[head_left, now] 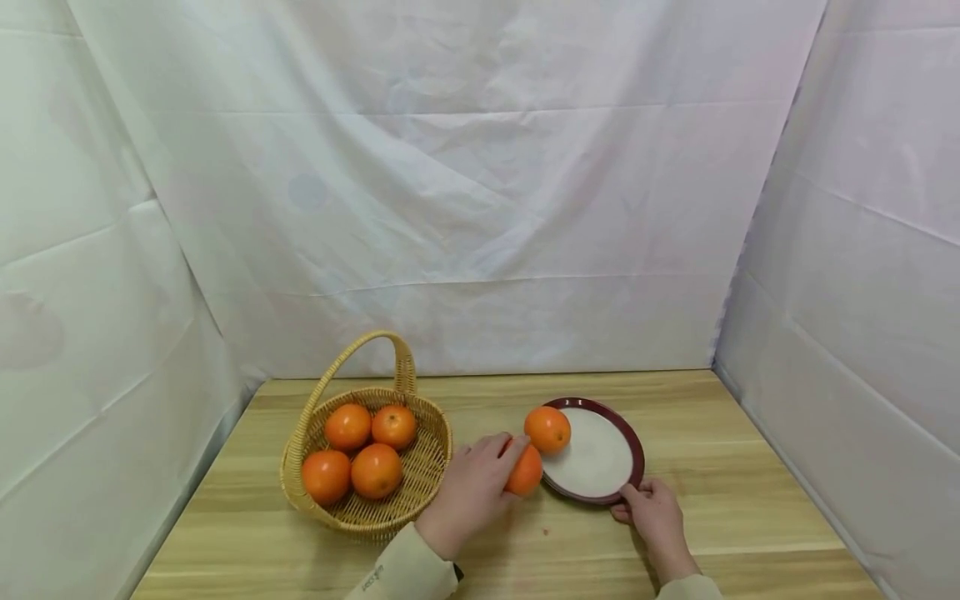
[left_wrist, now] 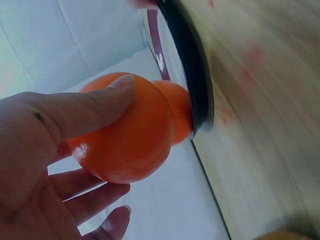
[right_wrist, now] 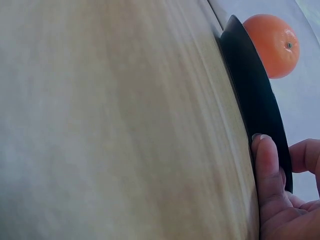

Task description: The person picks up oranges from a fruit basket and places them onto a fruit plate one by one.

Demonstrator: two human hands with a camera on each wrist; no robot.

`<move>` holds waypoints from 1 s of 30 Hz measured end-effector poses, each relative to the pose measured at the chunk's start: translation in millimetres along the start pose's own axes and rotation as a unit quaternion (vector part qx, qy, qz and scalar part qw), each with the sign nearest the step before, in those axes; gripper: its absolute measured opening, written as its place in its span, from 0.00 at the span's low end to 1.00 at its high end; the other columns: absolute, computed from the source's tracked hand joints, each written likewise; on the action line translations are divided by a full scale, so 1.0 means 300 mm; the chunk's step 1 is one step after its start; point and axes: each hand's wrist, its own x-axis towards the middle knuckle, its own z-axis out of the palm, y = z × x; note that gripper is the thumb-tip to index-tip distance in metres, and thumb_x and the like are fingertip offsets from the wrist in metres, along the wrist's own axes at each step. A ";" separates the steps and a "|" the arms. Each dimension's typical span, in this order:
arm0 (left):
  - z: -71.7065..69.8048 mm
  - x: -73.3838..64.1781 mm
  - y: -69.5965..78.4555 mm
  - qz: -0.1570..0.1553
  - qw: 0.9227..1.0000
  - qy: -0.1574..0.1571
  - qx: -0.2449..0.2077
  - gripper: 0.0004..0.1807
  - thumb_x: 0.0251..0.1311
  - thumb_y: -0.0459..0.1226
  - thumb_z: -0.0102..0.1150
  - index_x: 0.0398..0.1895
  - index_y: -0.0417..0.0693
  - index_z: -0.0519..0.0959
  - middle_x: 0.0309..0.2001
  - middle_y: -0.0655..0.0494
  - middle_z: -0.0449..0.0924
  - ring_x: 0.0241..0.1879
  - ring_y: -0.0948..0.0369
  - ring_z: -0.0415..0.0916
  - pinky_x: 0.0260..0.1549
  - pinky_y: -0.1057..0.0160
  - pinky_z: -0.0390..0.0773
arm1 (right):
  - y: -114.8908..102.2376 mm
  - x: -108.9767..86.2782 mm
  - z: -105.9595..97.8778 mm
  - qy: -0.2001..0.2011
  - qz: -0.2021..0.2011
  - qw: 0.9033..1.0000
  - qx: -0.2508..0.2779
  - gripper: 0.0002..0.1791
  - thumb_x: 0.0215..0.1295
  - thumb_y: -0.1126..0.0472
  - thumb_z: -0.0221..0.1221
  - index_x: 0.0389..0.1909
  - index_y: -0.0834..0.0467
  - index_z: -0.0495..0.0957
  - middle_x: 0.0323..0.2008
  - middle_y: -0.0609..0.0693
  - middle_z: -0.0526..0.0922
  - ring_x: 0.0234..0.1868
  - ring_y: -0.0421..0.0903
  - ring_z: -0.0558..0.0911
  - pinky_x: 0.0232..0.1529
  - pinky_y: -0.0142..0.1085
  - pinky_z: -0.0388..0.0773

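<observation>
Left hand (head_left: 474, 487) holds an orange (head_left: 528, 473), thumb on one side, fingers round the other. Orange sits at the fingertips, out in front of the palm, at the plate's left edge; can't tell if it touches the rim. Second orange (head_left: 547, 430) is on the plate (head_left: 600, 457), left side, just beyond the held one. Right hand (head_left: 656, 518) pinches the plate's near-right rim between thumb and fingers; second orange is across the plate from it. Wicker basket (head_left: 426, 450) with four oranges (head_left: 377, 471) is left of the left hand, on the wooden table (head_left: 735, 492).
</observation>
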 end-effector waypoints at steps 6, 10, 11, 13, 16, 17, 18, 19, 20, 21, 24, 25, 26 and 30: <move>0.024 0.013 0.025 -0.001 1.000 -0.007 -0.007 0.44 0.53 0.51 0.75 0.73 0.58 0.68 0.63 0.54 0.77 0.60 0.56 0.76 0.50 0.50 0.78 | 0.005 -0.004 0.005 -0.003 0.001 1.000 -0.011 0.16 0.72 0.65 0.50 0.51 0.74 0.66 0.30 0.56 0.83 0.25 0.41 0.85 0.32 0.32 0.85; 0.044 0.002 0.033 -0.007 1.000 -0.008 -0.025 0.44 0.52 0.51 0.76 0.73 0.58 0.68 0.64 0.53 0.76 0.61 0.55 0.76 0.50 0.50 0.78 | 0.019 -0.014 0.021 -0.006 0.003 1.000 -0.001 0.14 0.71 0.66 0.51 0.49 0.74 0.66 0.30 0.57 0.83 0.25 0.42 0.85 0.31 0.33 0.85; 0.048 0.000 0.034 -0.008 0.999 -0.008 -0.031 0.44 0.52 0.51 0.76 0.73 0.58 0.68 0.64 0.53 0.76 0.61 0.55 0.76 0.50 0.50 0.78 | 0.022 -0.016 0.024 -0.006 0.001 1.000 0.001 0.14 0.71 0.66 0.52 0.48 0.74 0.66 0.31 0.57 0.83 0.25 0.42 0.85 0.31 0.33 0.85; 0.056 0.001 0.035 -0.011 0.999 -0.008 -0.038 0.44 0.53 0.51 0.75 0.73 0.57 0.68 0.65 0.53 0.76 0.61 0.55 0.76 0.51 0.49 0.78 | 0.023 -0.017 0.028 -0.003 -0.001 1.000 0.008 0.14 0.71 0.66 0.52 0.48 0.74 0.67 0.31 0.57 0.82 0.25 0.41 0.85 0.31 0.33 0.85; 0.071 0.015 0.034 -0.013 0.999 -0.014 -0.044 0.44 0.54 0.52 0.74 0.74 0.57 0.67 0.66 0.53 0.75 0.62 0.55 0.75 0.53 0.47 0.77 | 0.019 -0.012 0.021 0.002 -0.004 1.000 0.006 0.14 0.71 0.66 0.52 0.47 0.74 0.67 0.30 0.57 0.82 0.25 0.41 0.85 0.31 0.33 0.85; 0.077 0.022 0.033 -0.014 0.999 -0.017 -0.047 0.44 0.54 0.52 0.74 0.75 0.58 0.66 0.67 0.53 0.74 0.63 0.55 0.75 0.54 0.47 0.77 | 0.018 -0.008 0.018 0.005 -0.004 1.000 0.005 0.14 0.71 0.66 0.52 0.47 0.74 0.67 0.30 0.56 0.82 0.25 0.41 0.85 0.31 0.33 0.85; 0.081 0.027 0.031 -0.014 0.999 -0.018 -0.047 0.44 0.55 0.52 0.74 0.75 0.58 0.66 0.67 0.53 0.74 0.63 0.55 0.75 0.54 0.47 0.77 | 0.017 -0.005 0.015 0.008 -0.004 1.000 0.003 0.14 0.70 0.66 0.52 0.48 0.73 0.67 0.30 0.56 0.83 0.24 0.41 0.85 0.30 0.33 0.85; 0.086 0.033 0.030 -0.014 0.999 -0.020 -0.048 0.45 0.55 0.52 0.74 0.75 0.58 0.65 0.67 0.53 0.74 0.63 0.55 0.74 0.54 0.47 0.77 | 0.016 -0.002 0.011 0.009 -0.004 1.000 0.002 0.14 0.70 0.66 0.51 0.48 0.73 0.66 0.29 0.56 0.83 0.24 0.41 0.85 0.30 0.33 0.85; 0.090 0.038 0.028 -0.015 0.998 -0.021 -0.049 0.45 0.55 0.52 0.74 0.75 0.58 0.65 0.67 0.53 0.74 0.63 0.55 0.74 0.55 0.47 0.77 | 0.014 0.001 0.009 0.010 -0.004 1.000 0.003 0.14 0.70 0.66 0.51 0.48 0.73 0.66 0.29 0.55 0.83 0.24 0.41 0.85 0.30 0.32 0.85; 0.093 0.042 0.025 -0.015 0.998 -0.021 -0.049 0.45 0.55 0.52 0.74 0.75 0.58 0.65 0.67 0.53 0.74 0.63 0.55 0.74 0.55 0.48 0.76 | 0.013 0.004 0.007 0.010 -0.003 1.000 0.003 0.14 0.70 0.65 0.51 0.48 0.73 0.66 0.29 0.55 0.83 0.25 0.41 0.85 0.30 0.32 0.85; 0.107 0.048 0.022 -0.019 0.998 -0.023 -0.049 0.45 0.55 0.53 0.74 0.76 0.58 0.65 0.67 0.53 0.74 0.63 0.54 0.74 0.55 0.48 0.76 | 0.010 0.007 0.002 0.006 0.000 1.000 0.003 0.14 0.71 0.65 0.51 0.49 0.73 0.66 0.28 0.54 0.83 0.25 0.41 0.85 0.31 0.32 0.85; 0.112 0.049 0.021 -0.021 0.998 -0.025 -0.048 0.46 0.55 0.53 0.73 0.76 0.58 0.64 0.67 0.53 0.73 0.63 0.55 0.74 0.55 0.48 0.76 | 0.009 0.007 0.001 0.005 0.000 1.000 0.004 0.14 0.71 0.65 0.51 0.49 0.73 0.66 0.29 0.54 0.83 0.25 0.41 0.85 0.31 0.32 0.85; 0.116 0.050 0.020 -0.022 0.998 -0.027 -0.047 0.46 0.55 0.53 0.73 0.76 0.58 0.64 0.67 0.53 0.73 0.63 0.55 0.74 0.55 0.48 0.76 | 0.007 0.005 0.001 0.004 0.000 1.000 0.006 0.14 0.71 0.65 0.51 0.49 0.73 0.66 0.29 0.54 0.83 0.25 0.41 0.85 0.31 0.33 0.85; 0.130 0.050 0.020 -0.027 0.998 -0.036 -0.045 0.46 0.56 0.55 0.72 0.77 0.59 0.63 0.68 0.53 0.72 0.64 0.55 0.73 0.56 0.47 0.76 | 0.002 0.001 0.000 0.002 -0.001 1.000 0.009 0.14 0.72 0.66 0.51 0.49 0.73 0.66 0.28 0.54 0.83 0.25 0.41 0.85 0.31 0.33 0.85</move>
